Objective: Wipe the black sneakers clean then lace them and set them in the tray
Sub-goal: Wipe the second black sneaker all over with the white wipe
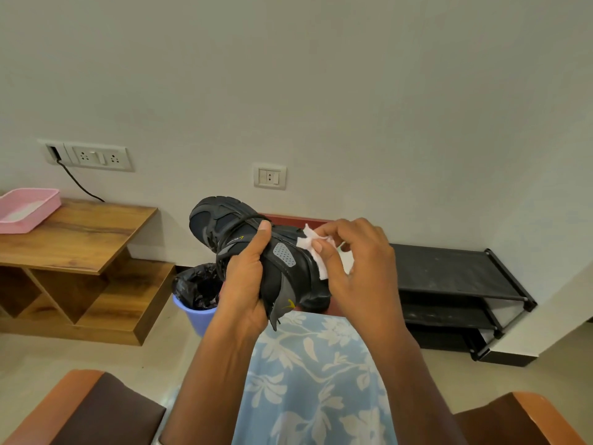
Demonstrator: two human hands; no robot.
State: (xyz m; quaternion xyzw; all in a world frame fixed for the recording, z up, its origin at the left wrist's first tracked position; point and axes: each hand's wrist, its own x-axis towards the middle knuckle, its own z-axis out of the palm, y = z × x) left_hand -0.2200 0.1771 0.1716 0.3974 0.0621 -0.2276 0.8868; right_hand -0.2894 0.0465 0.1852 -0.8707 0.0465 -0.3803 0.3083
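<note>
- Gripping the black sneaker from the left side, the left hand has its fingers curled around the upper and its thumb laid along the top, the tip close to a loose black lace.
- The sneaker is held in the air at the centre of the scene, above the person's lap, with its toe end pointing far and to the left and its tongue hanging toward the near side.
- The right hand pinches a white wipe between thumb and fingers – the wipe lies against the sneaker's right side, near the heel.
- A pink tray sits at the far left on a wooden table, well apart from the sneaker; something pale lies inside it, too unclear to name.
- A blue bin with a black liner stands on the floor between the table and the person's lap, partly hidden behind the left hand.
- A black shoe rack stands against the wall on the right.
- On the wall are a socket panel with a black cable running down from it, and a smaller switch plate above the sneaker.
- A blue cloth with a white floral print covers the lap – brown chair armrests show at the near left and near right corners.
</note>
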